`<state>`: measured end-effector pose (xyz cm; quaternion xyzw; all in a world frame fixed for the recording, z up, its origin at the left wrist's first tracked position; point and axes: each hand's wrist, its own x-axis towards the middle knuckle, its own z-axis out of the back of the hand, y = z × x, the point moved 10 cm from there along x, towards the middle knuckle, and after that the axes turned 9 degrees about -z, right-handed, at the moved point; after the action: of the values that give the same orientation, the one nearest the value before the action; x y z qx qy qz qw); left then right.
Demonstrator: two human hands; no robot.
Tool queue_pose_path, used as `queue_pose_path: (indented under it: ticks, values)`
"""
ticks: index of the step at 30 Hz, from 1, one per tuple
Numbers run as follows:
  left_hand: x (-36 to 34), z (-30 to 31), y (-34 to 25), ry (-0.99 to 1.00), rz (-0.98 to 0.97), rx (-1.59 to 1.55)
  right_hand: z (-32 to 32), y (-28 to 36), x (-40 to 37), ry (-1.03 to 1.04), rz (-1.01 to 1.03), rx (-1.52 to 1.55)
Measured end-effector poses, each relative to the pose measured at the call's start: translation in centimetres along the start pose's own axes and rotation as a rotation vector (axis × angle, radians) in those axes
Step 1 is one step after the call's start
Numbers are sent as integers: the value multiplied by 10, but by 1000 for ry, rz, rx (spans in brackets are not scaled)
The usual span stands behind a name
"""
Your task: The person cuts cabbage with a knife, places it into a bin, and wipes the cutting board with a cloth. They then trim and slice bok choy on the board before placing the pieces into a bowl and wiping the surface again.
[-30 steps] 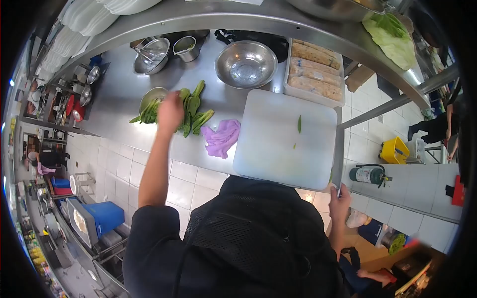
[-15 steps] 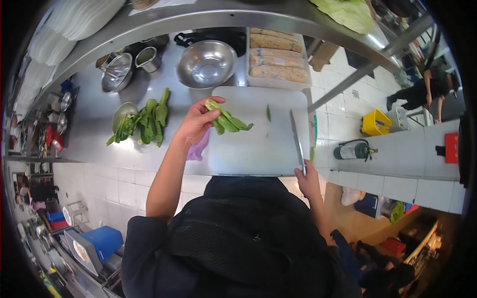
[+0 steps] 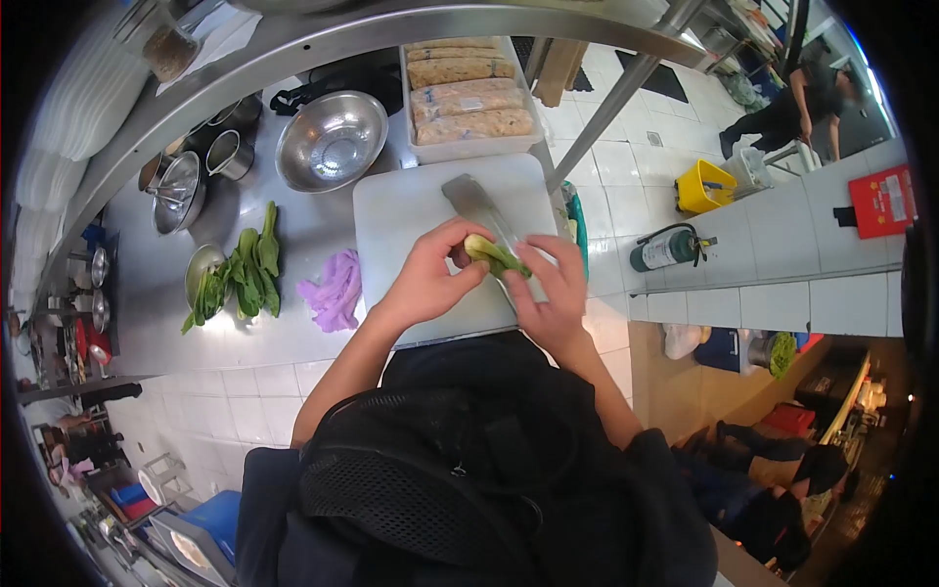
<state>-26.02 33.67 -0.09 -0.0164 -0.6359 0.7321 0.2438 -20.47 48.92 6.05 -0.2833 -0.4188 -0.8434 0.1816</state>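
Observation:
My left hand [image 3: 430, 279] grips a green bok choy [image 3: 491, 254] by its pale stem end, just above the white cutting board [image 3: 401, 210]. My right hand [image 3: 548, 293] is closed on the handle of a broad knife [image 3: 476, 207], and its fingers also touch the bok choy. The blade points away from me over the board and lies against the vegetable. Both hands meet over the near right part of the board.
More bok choy [image 3: 240, 274] lies on the steel counter to the left, beside a small bowl [image 3: 201, 266] and a purple cloth [image 3: 335, 291]. Behind the board stand a large steel bowl [image 3: 331, 140], a tray of wrapped rolls [image 3: 468, 98] and smaller pots [image 3: 181, 191]. A person [image 3: 797, 98] stands far right.
My left hand took a bok choy from the pile and carried it over the board. My right hand raised the knife from the counter edge and brought it to the vegetable.

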Motion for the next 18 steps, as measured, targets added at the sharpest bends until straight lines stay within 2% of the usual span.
queue_pose_path:
  ticks: [1, 3, 5, 6, 8, 12, 13, 15, 16, 17, 18]
  values:
    - [3, -3, -7, -11, -61, 34, -6, -3, 1, -7, -2, -4]
    - [5, -3, -14, -24, -125, 68, -31, -30, 0, 160, -187, 284]
    - [-3, -3, 14, 46, 125, 24, -32, -34, 5, 194, -154, 245]
    - [-11, 1, 16, 23, 144, 25, -39, -29, 3, 243, -134, 217]
    - [-17, 2, 30, 4, 294, -169, -43, -20, 8, 275, -169, 294]
    - [-22, 1, 42, 6, 293, -140, -63, -36, -6, 377, -307, 355]
    - [-24, 1, 44, 54, 335, -82, -63, -39, -5, 384, -307, 357]
    - [-30, 3, 57, 100, 391, -28, -58, -35, -2, 387, -158, 232]
    - [-34, -3, 69, 155, 398, -133, -56, -41, -1, 396, -167, 237]
    - [-38, -7, 79, 212, 404, -238, -51, -45, 2, 361, -111, 104]
    - [-48, -11, 91, 297, 503, -362, -45, -49, 4, 322, -54, -29]
